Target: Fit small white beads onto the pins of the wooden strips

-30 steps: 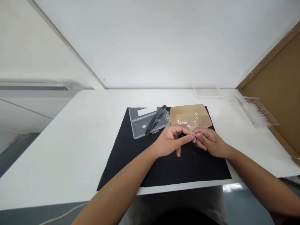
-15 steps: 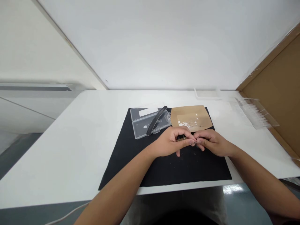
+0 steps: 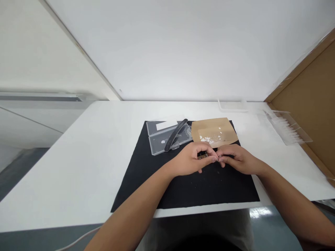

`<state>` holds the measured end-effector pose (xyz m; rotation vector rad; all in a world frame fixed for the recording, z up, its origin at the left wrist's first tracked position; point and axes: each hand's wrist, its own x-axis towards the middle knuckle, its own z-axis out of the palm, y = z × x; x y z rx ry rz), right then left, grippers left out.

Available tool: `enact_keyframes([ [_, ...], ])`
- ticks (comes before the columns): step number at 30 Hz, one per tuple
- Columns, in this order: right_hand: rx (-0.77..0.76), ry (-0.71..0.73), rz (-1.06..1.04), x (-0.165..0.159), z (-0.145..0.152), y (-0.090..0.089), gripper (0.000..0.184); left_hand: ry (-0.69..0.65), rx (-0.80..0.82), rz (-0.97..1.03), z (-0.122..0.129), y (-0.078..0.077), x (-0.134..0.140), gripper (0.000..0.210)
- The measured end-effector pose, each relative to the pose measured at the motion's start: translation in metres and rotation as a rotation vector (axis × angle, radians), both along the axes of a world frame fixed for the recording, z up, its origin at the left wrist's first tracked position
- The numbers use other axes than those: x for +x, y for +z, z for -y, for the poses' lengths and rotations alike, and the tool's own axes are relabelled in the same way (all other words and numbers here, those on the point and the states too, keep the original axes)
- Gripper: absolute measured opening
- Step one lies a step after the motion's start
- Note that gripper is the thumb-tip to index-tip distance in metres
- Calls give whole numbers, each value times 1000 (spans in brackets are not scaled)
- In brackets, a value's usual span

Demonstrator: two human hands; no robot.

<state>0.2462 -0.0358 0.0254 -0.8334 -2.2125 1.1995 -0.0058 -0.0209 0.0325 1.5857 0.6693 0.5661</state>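
Note:
Above the black mat, my left hand and my right hand meet at the fingertips. Thumb and forefinger of each are pinched together. A tiny shiny piece shows between them, too small to name. Partly hidden behind my left fingers is a small brownish object with metal bits. Just beyond my hands, a brown paper sheet carries scattered white flakes. To its left lies an open clear plastic case, with a curved black strip resting across it.
A shallow clear tray stands against the wall at the back of the white table. On the right lies a clear pack with a row of translucent pieces, beside a cardboard panel.
Both hands keep their pinch at nearly the same spot, with slight finger shifts around the tiny piece. The whole view has moved a little; the items on the mat stay put.

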Motion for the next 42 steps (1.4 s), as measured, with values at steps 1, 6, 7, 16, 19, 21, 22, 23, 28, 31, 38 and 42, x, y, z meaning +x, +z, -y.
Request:
enact_keyframes([
  [1, 14, -2, 0, 0, 0, 1, 24, 6, 3, -2, 0, 0, 0, 31],
  [6, 90, -16, 2, -3, 1, 6, 24, 65, -13, 10, 1, 1, 4, 32],
  [7, 102, -24, 5, -3, 1, 6, 24, 82, -18, 18, 1, 1, 4, 33],
  [16, 167, -170, 15, -2, 0, -1, 21, 391, 60, 73, -3, -9, 7, 33],
  [19, 208, -236, 11, -3, 1, -2, 20, 574, 358, -34, -5, -12, 6, 19],
  [21, 242, -294, 12, -4, 2, -3, 19, 637, 535, -99, -8, -14, 6, 11],
  [22, 254, -318, 17, -4, 2, -3, 18, 655, 601, -121, -10, -15, 5, 9],
  [23, 262, -340, 22, -5, 3, -3, 18, 662, 658, -142, -12, -17, 4, 8],
  [28, 282, -452, 37, -6, 5, -2, 20, 713, 850, -238, -22, -29, 1, 8],
  [31, 265, -503, 36, -6, 5, -2, 22, 718, 894, -322, -24, -34, -1, 9],
  [38, 231, -505, 43, -7, 5, -5, 25, 705, 923, -286, -23, -31, -3, 15],
  [42, 198, -503, 35, -10, 6, -5, 26, 617, 927, -198, -17, -19, 0, 13],
])
